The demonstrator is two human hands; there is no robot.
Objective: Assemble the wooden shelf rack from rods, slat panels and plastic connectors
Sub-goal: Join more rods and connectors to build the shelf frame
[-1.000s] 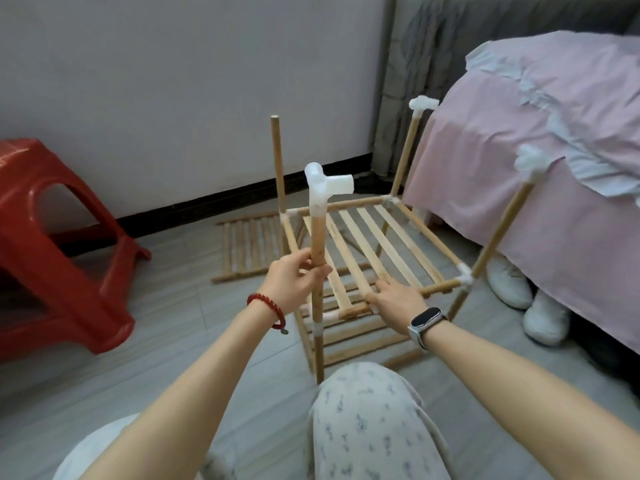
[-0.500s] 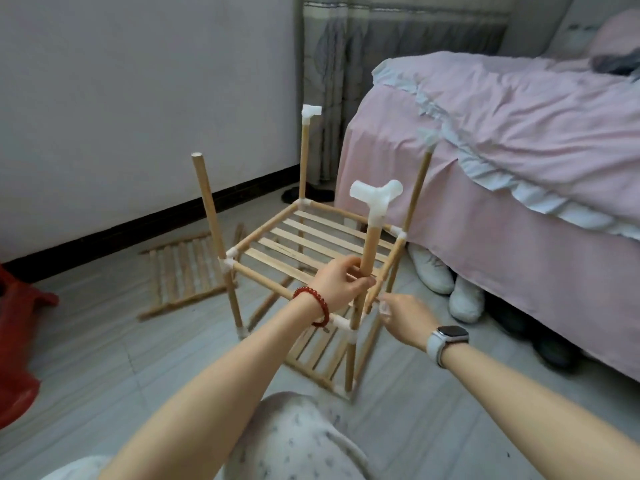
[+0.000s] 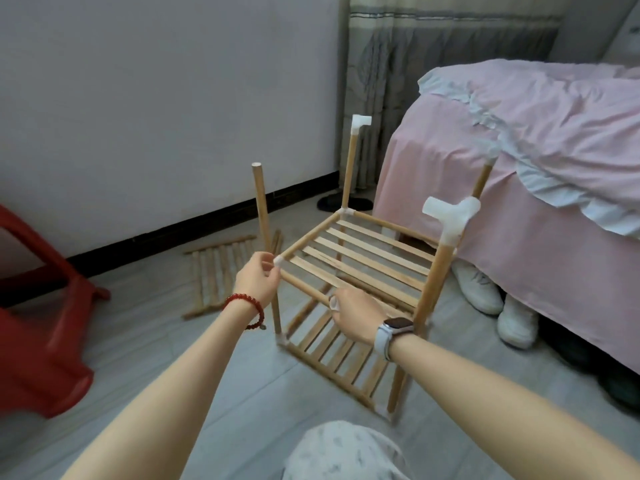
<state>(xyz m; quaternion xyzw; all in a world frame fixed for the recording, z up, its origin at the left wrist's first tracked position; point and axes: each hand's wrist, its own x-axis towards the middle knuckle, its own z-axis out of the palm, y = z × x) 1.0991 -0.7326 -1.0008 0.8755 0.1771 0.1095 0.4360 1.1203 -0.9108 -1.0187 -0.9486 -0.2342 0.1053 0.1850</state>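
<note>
Left hand (image 3: 258, 284) pinching white connector (image 3: 278, 261) on wooden rack (image 3: 360, 268); right hand (image 3: 356, 315) gripping front rod (image 3: 304, 287) just beside it. No readable writing.

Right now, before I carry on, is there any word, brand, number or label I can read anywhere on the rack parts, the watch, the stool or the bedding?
None: no readable text shows in this view.
Smartwatch on the right wrist: screen dark, nothing shown.
White plastic connector on the near post: plain, no marking visible.
Red plastic stool: no label visible.
Pink bed cover: no print or tag visible.
</note>
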